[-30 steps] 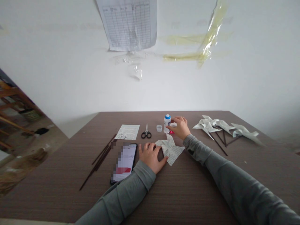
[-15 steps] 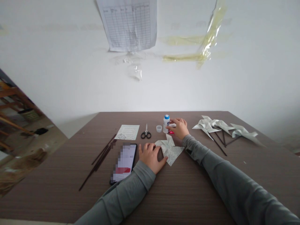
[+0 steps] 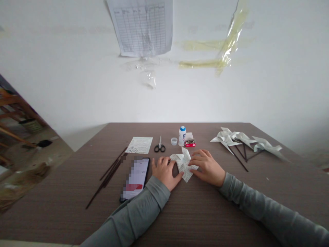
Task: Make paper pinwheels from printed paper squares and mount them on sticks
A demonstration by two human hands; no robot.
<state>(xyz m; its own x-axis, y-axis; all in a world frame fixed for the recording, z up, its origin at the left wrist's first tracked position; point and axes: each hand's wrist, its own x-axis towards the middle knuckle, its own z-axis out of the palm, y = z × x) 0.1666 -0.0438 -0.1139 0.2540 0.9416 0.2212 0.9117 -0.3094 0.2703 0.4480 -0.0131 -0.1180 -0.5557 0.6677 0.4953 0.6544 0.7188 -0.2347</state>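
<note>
The wood-grained worktop [image 3: 195, 216] is stretched from its near edge up to the folded paper [image 3: 185, 167], with room left on that side and to the paper's far right. At the paper's left, the left hand [image 3: 166, 171] is laid palm down, released, fingers spread, thumb touching the paper. At its right, the paper is touched by the half-bent fingertips of the right hand [image 3: 209, 168]; whether it is pinched cannot be told. The paper itself is thin, printed and creased into points. To its left are placed a flat black-edged phone [image 3: 135, 178] and slim dark sticks [image 3: 110, 171]. Beyond it are set black-handled scissors [image 3: 159, 148], a translucent cap [image 3: 174, 141], an upright blue-topped plastic bottle [image 3: 182, 137] and an open red box [image 3: 190, 143]. Paper pinwheels [image 3: 226, 137] are laid beyond it to the right.
</note>
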